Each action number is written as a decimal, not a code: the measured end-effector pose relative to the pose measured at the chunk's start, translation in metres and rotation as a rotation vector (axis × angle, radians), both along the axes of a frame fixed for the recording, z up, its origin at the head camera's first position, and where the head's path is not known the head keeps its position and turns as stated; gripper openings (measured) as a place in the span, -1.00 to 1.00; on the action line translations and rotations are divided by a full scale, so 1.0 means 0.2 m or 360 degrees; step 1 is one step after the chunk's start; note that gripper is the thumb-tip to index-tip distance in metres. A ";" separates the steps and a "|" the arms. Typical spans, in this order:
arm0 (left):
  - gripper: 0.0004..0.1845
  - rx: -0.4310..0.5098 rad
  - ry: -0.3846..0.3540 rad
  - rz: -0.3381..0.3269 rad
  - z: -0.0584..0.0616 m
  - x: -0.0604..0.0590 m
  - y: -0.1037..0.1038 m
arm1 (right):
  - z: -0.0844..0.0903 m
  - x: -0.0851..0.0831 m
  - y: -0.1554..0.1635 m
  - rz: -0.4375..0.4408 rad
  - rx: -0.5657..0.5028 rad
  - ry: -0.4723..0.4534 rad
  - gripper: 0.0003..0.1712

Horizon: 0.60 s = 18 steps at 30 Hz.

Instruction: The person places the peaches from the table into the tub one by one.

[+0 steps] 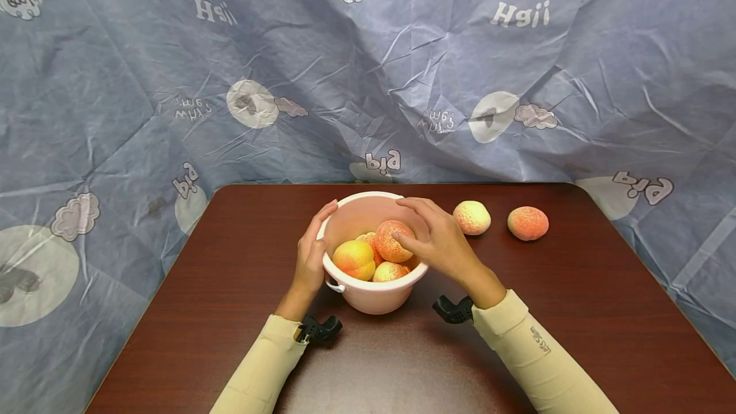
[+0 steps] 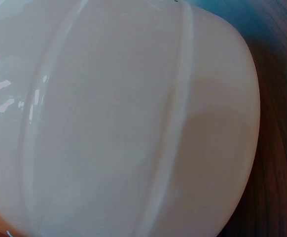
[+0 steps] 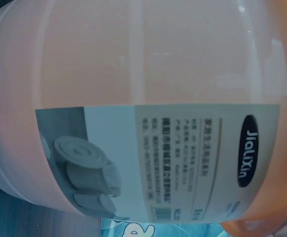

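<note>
**Hands at the pink bucket**

The left hand (image 1: 311,254) is pressing flat against the pink bucket (image 1: 368,296) on its left wall. The right hand (image 1: 437,238) is curling over a peach (image 1: 393,239) on top of the pile inside; its fingertips are hidden. Two peaches (image 1: 471,217) are lying right of the bucket.

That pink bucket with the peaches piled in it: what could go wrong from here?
The bucket looks full: the peach under the right hand sits at rim height, so it might roll out onto the table. The left hand only rests against the bucket's side, so a push could tip or slide it. The two loose peaches could roll away.
</note>
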<state>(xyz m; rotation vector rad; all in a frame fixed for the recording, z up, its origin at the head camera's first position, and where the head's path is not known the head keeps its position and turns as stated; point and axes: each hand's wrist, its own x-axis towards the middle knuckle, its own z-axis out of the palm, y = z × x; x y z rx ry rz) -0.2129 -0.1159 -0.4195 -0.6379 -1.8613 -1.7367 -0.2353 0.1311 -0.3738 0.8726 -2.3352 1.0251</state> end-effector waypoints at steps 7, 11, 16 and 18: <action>-0.39 -0.0017 -0.0023 0.0006 0.04 0.03 0.01 | 0.00 0.00 0.00 -0.0010 0.0006 -0.0027 -0.38; -0.38 -0.0017 -0.0016 0.0001 0.04 0.03 0.01 | 0.00 0.00 0.01 -0.0010 0.0004 -0.0037 -0.37; -0.39 -0.0016 -0.0010 -0.0003 0.05 0.03 0.01 | 0.00 0.00 0.01 -0.0014 -0.0002 -0.0045 -0.37; -0.39 -0.0019 -0.0007 0.0002 0.05 0.03 0.01 | 0.00 0.00 0.01 -0.0011 -0.0005 -0.0040 -0.37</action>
